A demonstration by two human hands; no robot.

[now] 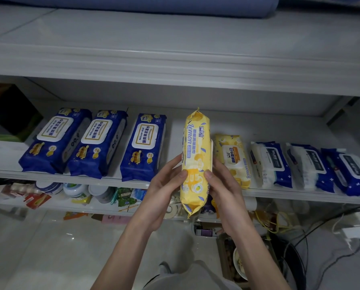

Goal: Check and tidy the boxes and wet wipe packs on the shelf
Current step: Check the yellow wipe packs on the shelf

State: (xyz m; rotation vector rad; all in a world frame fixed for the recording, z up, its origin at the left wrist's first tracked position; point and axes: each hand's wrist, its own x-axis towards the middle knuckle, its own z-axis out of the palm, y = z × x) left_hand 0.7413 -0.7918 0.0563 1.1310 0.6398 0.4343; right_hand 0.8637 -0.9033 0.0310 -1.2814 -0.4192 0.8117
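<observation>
Yellow lemon wipe pack [196, 160] stands on edge in the air, clamped between both hands — the left hand [164, 191] curls round its left side, the right hand [227, 193] round its right, thumbs pressed on the near face. It hangs in front of a gap on the white shelf [175, 124]. Three dark blue packs [97, 143] lie flat to the left; a second yellow pack [232, 158] and three blue-and-white packs [269, 164] lie to the right.

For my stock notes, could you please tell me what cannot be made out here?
Head view:
The held yellow pack: lid face turned edge-on; sides covered by the left hand and right hand.
The dark box: cut by the left edge, too dark to read.
The rightmost blue pack: cut by the right edge.
</observation>
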